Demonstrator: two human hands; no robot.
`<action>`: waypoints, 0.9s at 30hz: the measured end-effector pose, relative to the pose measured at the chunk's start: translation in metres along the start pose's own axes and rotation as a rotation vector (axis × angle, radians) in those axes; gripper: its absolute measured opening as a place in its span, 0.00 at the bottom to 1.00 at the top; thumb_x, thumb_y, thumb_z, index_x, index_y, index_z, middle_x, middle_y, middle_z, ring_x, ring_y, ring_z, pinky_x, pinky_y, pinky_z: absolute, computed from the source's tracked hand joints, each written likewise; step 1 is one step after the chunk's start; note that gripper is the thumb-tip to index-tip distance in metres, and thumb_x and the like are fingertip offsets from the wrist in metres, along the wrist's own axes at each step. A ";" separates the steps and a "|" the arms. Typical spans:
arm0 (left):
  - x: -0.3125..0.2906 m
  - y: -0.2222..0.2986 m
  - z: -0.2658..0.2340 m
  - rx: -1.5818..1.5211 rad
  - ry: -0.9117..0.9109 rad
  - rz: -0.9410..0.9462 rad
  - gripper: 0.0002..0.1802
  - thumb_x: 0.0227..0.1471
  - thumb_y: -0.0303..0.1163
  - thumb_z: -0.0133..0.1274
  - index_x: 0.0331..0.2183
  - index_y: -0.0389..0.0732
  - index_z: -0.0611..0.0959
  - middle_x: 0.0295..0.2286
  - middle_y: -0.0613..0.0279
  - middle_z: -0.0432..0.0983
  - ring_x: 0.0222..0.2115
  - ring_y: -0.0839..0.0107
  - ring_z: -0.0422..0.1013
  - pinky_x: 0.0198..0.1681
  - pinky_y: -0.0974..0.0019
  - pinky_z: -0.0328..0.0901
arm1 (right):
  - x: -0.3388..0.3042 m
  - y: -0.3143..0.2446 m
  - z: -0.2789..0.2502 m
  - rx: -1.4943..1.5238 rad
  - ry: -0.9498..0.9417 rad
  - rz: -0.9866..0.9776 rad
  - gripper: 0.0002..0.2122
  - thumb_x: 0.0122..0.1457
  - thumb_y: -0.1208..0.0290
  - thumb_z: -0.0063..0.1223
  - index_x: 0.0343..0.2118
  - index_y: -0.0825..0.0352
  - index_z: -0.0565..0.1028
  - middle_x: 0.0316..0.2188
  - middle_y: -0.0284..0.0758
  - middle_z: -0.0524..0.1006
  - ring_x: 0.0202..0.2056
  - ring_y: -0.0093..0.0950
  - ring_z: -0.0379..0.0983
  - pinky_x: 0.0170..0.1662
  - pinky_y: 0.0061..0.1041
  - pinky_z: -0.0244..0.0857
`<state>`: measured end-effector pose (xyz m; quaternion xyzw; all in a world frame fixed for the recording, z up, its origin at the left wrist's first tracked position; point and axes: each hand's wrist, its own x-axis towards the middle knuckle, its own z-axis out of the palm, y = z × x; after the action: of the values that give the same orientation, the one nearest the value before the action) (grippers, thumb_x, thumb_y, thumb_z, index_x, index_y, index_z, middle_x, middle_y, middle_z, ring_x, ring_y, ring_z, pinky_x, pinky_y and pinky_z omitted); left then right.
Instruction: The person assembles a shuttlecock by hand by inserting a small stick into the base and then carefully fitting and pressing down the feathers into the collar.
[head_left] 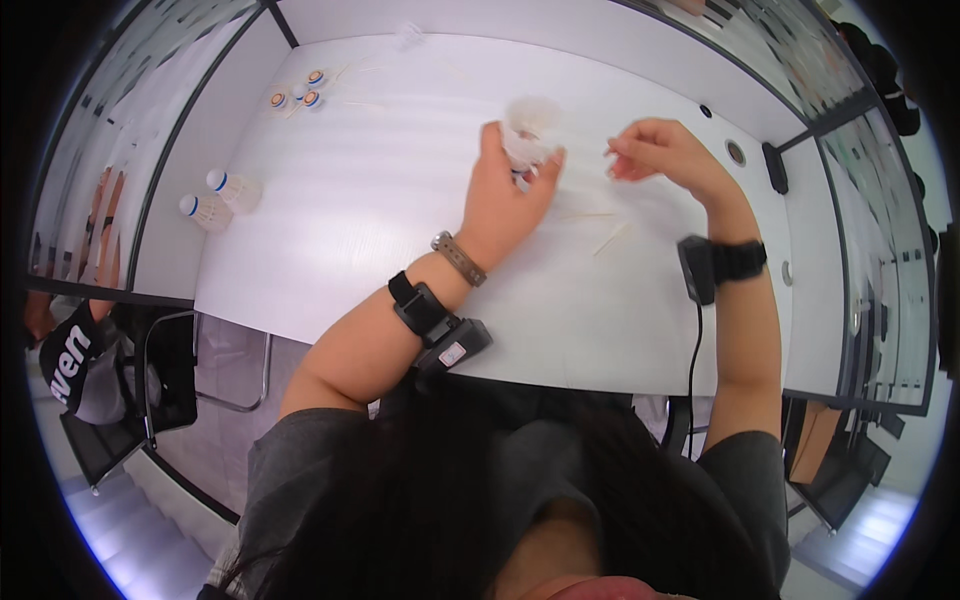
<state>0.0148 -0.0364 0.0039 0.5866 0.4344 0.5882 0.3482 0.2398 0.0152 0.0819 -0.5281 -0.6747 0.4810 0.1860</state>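
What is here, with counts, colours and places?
Translucent blurred piece: one, whitish, in left hand
Shuttlecock-like items: two, white with blue bands, left
Round-topped items: at least three, orange and white, back left
Thin sticks: several, pale, back left and near right hand
Table: one, white, centre
Partitions: several, white, around table
Chairs: at least two, black, lower sides
Other person: one, in black and grey, left
Wristband: one, brown, left arm
Strapped devices: two, black, both arms
Cable: one, black, right arm
Hands: two, bare, over table
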 end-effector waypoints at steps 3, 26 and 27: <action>0.006 -0.012 -0.001 -0.151 0.050 -0.002 0.19 0.55 0.32 0.55 0.39 0.35 0.63 0.28 0.61 0.71 0.24 0.76 0.66 0.25 0.70 0.63 | 0.025 0.008 0.002 -0.137 0.080 -0.005 0.15 0.59 0.58 0.56 0.39 0.66 0.76 0.34 0.32 0.80 0.41 0.23 0.76 0.48 0.27 0.69; 0.006 -0.028 0.007 -0.265 0.316 0.032 0.31 0.57 0.29 0.48 0.55 0.29 0.51 0.49 0.46 0.56 0.52 0.59 0.56 0.58 0.57 0.50 | 0.199 -0.028 0.093 -0.933 -0.072 -0.441 0.39 0.49 0.54 0.55 0.64 0.67 0.57 0.67 0.41 0.50 0.68 0.35 0.43 0.68 0.32 0.43; 0.005 -0.027 0.006 -0.275 0.298 0.036 0.32 0.56 0.28 0.49 0.55 0.30 0.51 0.49 0.45 0.56 0.52 0.59 0.56 0.57 0.57 0.51 | 0.201 -0.027 0.094 -0.981 -0.095 -0.426 0.39 0.49 0.56 0.55 0.63 0.67 0.57 0.67 0.41 0.50 0.68 0.35 0.44 0.68 0.32 0.44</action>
<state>0.0180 -0.0206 -0.0197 0.4475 0.3863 0.7285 0.3463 0.0790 0.1526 0.0085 -0.3822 -0.9200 0.0843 -0.0197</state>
